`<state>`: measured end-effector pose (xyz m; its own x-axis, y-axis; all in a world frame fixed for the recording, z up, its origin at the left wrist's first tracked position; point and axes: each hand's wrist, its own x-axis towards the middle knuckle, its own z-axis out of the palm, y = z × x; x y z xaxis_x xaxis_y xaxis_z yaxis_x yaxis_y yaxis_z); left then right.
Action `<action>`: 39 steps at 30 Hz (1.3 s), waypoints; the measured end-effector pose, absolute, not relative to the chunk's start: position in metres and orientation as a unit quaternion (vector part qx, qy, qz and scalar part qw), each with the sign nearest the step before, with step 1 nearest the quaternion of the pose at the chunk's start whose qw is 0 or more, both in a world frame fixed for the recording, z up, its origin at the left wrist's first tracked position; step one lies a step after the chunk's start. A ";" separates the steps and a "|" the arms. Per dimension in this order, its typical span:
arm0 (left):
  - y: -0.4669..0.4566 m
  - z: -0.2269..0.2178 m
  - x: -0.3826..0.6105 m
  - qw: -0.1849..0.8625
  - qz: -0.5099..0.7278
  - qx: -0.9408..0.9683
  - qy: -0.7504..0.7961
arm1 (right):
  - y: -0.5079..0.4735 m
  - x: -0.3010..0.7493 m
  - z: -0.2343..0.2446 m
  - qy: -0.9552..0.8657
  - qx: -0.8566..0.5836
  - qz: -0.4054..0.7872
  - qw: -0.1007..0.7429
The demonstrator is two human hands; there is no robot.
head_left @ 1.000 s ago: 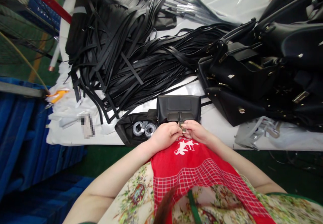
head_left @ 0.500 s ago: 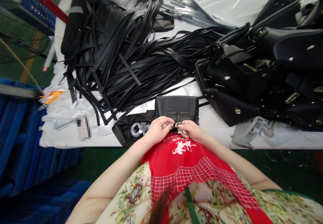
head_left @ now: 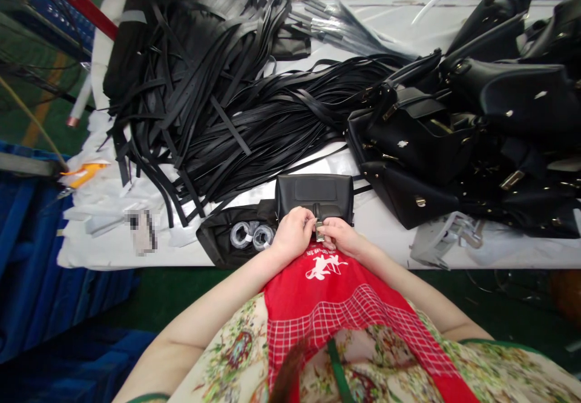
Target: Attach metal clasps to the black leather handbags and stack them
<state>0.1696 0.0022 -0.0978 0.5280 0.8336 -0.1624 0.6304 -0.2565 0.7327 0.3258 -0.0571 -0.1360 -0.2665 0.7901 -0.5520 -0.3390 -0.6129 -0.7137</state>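
Note:
A small black leather bag (head_left: 314,189) lies at the table's front edge, just above my red apron. Its strap tab ends in a metal clasp (head_left: 319,231). My right hand (head_left: 341,235) pinches this clasp between thumb and fingers from the right. Close against the clasp's left side, my left hand (head_left: 296,231) has its fingertips pressed together; whatever is in them is too small to make out. Left of the bag, a black pouch (head_left: 218,239) lies with two clear rolls of tape (head_left: 252,235) on it.
Heaped black straps (head_left: 254,112) spread behind the bag. Black handbags (head_left: 426,149) are piled at the right, with a pale plastic-wrapped item (head_left: 438,239) below them. White sheets (head_left: 104,209) cover the left end. Blue crates (head_left: 27,258) stand on the floor at left.
My left hand has moved right, closer to the clasp, uncovering the second tape roll. My right hand keeps hold of the clasp. The whole view has shifted slightly.

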 end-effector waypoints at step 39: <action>-0.004 -0.092 0.128 0.548 0.171 0.587 0.571 | -0.060 0.317 -0.127 -0.256 -0.533 0.710 0.384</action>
